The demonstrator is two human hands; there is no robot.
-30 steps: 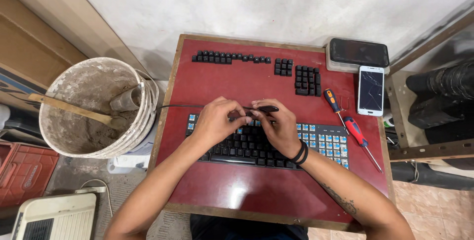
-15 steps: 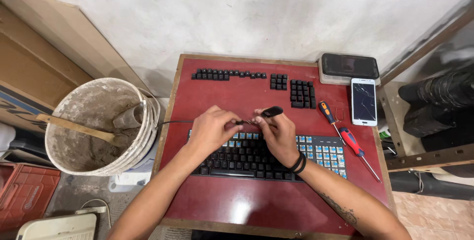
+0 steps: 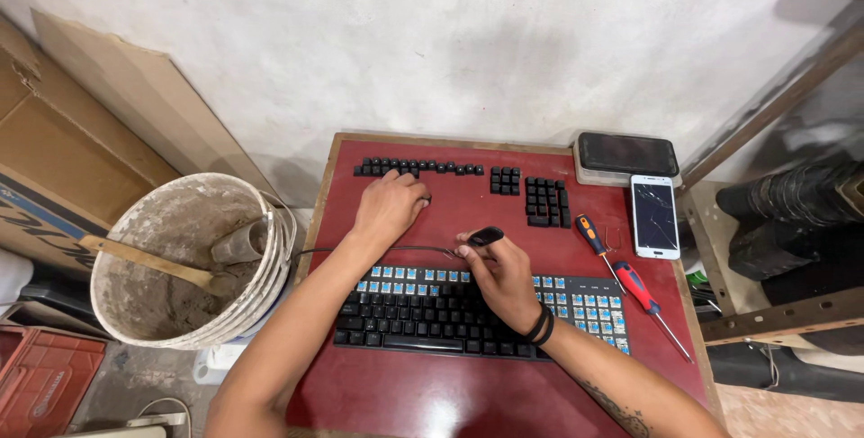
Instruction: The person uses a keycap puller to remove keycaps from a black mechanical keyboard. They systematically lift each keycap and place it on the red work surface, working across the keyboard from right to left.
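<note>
Since the earlier frame, left hand (image 3: 389,208) has moved up & away from the right, now reaching to the row of loose black keycaps (image 3: 418,168) at the far edge of the red tabletop (image 3: 423,402); fingers are curling down over the row's left part, touching caps, but can't tell whether one is actually pinched. Right hand (image 3: 504,280) is staying over the keyboard (image 3: 405,321), clenching a small black keycap puller (image 3: 486,236) btwn thumb & fingers, its tip sticking up past the knuckles. Black bands are sitting on the right wrist.

Keyboard is lying near the table's front edge, its top row & right section stripped, blue switches showing; lower rows are keeping their black caps. Its thin cable (image 3: 378,250) is running left off the table edge. Two more keycap clusters (image 3: 531,195) are lying right of the row.

Red-handled screwdriver (image 3: 639,289) & a smaller orange/black screwdriver (image 3: 590,235) are lying right of the keyboard. White phone w/ cracked screen (image 3: 654,215) & a dark phone (image 3: 627,154) are sitting at the far-right corner. Dirty bucket (image 3: 189,258) w/ a wooden stick is standing left of the table.
</note>
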